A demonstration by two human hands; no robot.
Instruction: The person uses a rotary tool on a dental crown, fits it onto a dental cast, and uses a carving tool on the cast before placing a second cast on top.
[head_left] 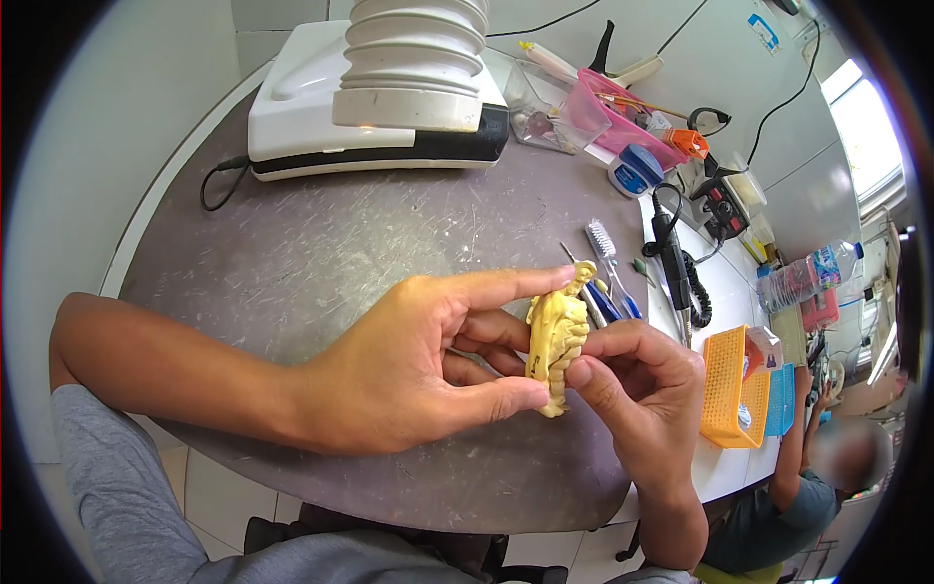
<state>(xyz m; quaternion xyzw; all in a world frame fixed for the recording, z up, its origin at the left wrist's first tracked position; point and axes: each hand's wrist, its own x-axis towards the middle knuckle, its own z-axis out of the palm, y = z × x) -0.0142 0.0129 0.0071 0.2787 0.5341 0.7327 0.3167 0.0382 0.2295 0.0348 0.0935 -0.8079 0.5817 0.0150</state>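
Note:
A yellow dental cast (558,341) with a row of moulded teeth is held upright over the grey tabletop. My left hand (399,360) grips it from the left, index finger near its top end and thumb near its bottom. On the toothed side, my right hand (647,399) has its thumb and index finger pressed together at the cast's edge. Whether a small piece sits between those right fingertips is hidden. Just behind the cast lie a toothbrush (605,255) and blue-handled tools (603,304).
A white machine (379,146) with a ribbed hose (413,58) stands at the back. Rightward are a pink basket (623,117), blue-lidded jar (635,171), black handpiece (671,255), yellow basket (718,389) and water bottle (809,276). Another person (778,511) sits at far right.

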